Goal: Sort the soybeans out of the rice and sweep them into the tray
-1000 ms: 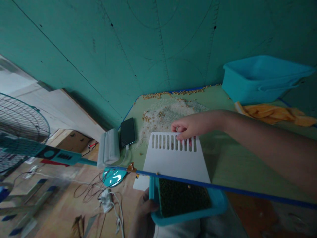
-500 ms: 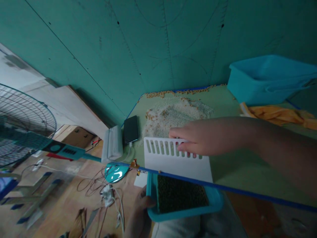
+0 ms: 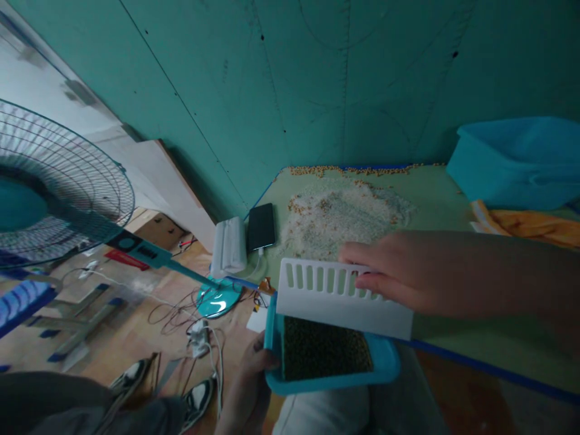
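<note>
My right hand [image 3: 399, 275] pinches the slotted top of a white plastic board [image 3: 333, 302], fingers through and over the slots. The board is tilted at the table's near edge, its lower edge overlapping the far rim of a light-blue basin [image 3: 333, 386]. With my left hand [image 3: 254, 374], thumb on the rim, I grip the basin's left end, just below the table edge above my lap. Small dark-green grains [image 3: 321, 349] lie inside it. Beyond the board, a heap of pale, rice-like grains [image 3: 348, 217] mixed with yellowish beans spreads on the green tabletop [image 3: 435, 211].
Yellowish beans [image 3: 317, 171] line the table's back edge by the green wall. A phone [image 3: 261, 225] on a cable lies left, beside a white block-like object [image 3: 229, 246]. At right are a blue bin [image 3: 521, 163] and orange cloth [image 3: 534, 225]. A fan [image 3: 67, 187] and floor cables stand left.
The board has come toward me, past the table edge and over the basin's far rim. The basin has shifted slightly left in view. My view has turned left, and shoes now show on the floor.
</note>
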A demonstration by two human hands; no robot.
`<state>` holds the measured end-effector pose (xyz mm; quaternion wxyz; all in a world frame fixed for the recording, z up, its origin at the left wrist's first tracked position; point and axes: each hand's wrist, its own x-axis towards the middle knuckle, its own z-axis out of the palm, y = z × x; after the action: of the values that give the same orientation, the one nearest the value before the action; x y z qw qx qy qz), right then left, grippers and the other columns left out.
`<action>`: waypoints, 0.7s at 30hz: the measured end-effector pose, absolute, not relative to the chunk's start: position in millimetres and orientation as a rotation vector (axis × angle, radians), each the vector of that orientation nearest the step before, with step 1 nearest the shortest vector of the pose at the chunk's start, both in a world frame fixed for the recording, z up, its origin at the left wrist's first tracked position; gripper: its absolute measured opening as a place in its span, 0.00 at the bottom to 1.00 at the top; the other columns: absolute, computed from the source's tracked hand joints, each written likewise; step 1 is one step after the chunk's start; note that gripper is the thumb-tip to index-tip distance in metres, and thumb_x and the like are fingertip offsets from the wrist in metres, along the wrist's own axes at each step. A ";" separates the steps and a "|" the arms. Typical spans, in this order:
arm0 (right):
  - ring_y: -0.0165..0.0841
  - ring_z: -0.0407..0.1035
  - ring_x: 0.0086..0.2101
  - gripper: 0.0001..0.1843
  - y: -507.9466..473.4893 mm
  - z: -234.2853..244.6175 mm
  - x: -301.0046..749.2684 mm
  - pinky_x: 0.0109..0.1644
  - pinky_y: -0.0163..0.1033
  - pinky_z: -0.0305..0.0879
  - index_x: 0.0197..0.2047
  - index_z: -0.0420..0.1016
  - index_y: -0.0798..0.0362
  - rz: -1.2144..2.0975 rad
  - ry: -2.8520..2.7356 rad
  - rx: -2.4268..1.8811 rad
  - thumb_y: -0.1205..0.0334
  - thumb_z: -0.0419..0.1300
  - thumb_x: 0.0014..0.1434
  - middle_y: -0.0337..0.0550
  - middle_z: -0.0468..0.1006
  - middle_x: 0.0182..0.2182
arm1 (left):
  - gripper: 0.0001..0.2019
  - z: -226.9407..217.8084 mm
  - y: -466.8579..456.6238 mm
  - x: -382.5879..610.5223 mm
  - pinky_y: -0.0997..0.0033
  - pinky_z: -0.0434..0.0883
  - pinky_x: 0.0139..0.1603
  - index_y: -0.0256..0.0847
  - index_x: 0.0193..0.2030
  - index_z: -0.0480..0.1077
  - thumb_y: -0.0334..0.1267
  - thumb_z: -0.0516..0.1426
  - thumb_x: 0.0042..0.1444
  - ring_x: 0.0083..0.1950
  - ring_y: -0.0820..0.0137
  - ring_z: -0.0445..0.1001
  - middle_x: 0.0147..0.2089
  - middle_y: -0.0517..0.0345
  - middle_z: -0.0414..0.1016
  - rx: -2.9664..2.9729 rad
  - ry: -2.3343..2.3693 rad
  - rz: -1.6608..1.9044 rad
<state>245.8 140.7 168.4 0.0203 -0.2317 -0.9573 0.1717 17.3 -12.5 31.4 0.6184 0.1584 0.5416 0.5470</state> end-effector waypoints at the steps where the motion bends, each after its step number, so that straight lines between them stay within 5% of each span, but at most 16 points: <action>1: 0.30 0.64 0.21 0.09 141.5 168.8 245.8 0.22 0.35 0.45 0.40 0.65 0.49 0.506 -2.950 -0.746 0.58 0.47 0.61 0.37 0.71 0.22 | 0.16 30.7 -13.4 16.2 0.72 0.68 0.23 0.36 0.31 0.76 0.26 0.54 0.32 0.23 0.67 0.73 0.19 0.59 0.76 0.365 1.254 1.262; 8: 0.33 0.65 0.24 0.11 157.5 172.2 238.9 0.25 0.35 0.49 0.43 0.65 0.52 0.293 -2.720 -1.010 0.60 0.46 0.60 0.42 0.73 0.27 | 0.14 27.2 -19.2 10.0 0.77 0.66 0.20 0.38 0.29 0.76 0.26 0.54 0.33 0.19 0.72 0.70 0.18 0.61 0.75 0.402 1.222 1.308; 21: 0.39 0.68 0.28 0.14 162.8 168.4 217.0 0.27 0.38 0.49 0.45 0.63 0.53 0.091 -2.871 -1.182 0.59 0.42 0.61 0.48 0.74 0.28 | 0.13 22.5 -23.2 2.1 0.73 0.68 0.22 0.36 0.30 0.76 0.28 0.54 0.35 0.25 0.67 0.73 0.22 0.57 0.76 0.405 1.233 1.305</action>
<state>217.0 162.8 168.4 0.0177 -0.3805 -0.9241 0.0294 2.1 -23.2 22.5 0.6054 0.1751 0.5332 0.5644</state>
